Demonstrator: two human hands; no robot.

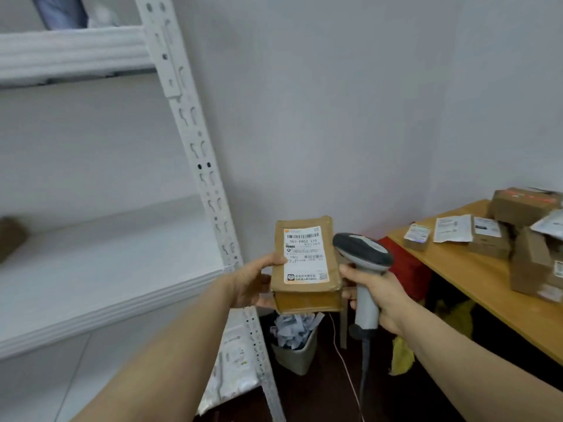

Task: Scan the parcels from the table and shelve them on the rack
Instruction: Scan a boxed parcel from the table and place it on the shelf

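Scanning looks to be the step in hand: the left hand [253, 284] clasps the parcel [306, 260], label up, the right hand [380, 296] grips the scanner [362, 254] at its 3 o'clock, which next needs aiming at the barcode [301, 236], then shelving on the rack [106, 260] at 9 o'clock.

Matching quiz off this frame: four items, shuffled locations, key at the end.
1. labelled parcel
2. scanner
3. bin
4. other parcels

A. on the wooden table
B. gripped by the right hand
C. on the floor, stuffed with crumpled paper
D. held by the left hand

Pairs: 1-D, 2-B, 3-C, 4-A
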